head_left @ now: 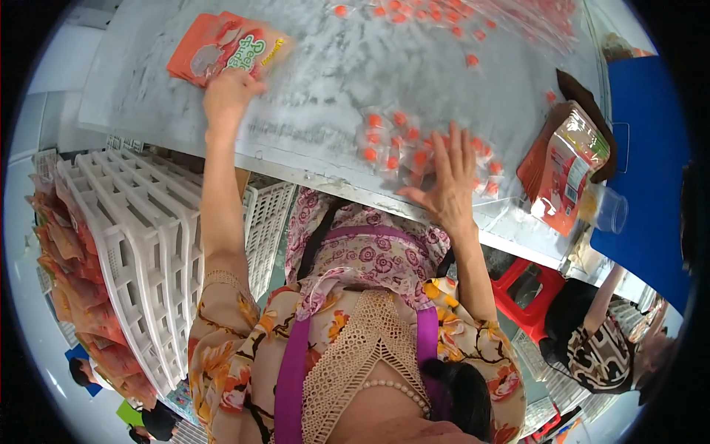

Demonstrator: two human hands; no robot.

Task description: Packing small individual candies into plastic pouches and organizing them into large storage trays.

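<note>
At the far left of the table point(318, 103), my left hand point(231, 95) has its fingers closed at the near edge of an orange printed pouch point(248, 50). This pouch lies fanned over others in a small stack, its right end blurred. My right hand point(450, 181) rests palm down near the table's front edge, fingers spread. Beneath and around it is a loose group of small clear packets point(392, 140), each with an orange-red piece inside. The packets under the palm are partly hidden.
More small packets point(425, 11) and clear plastic bags point(525, 18) lie at the far side. To the right are another stack of pouches point(555, 174), a clear plastic cup point(611, 209) and a blue panel point(647, 148). White crates point(140, 244) stand left; a red stool point(521, 292) and a person point(599, 333) are right.
</note>
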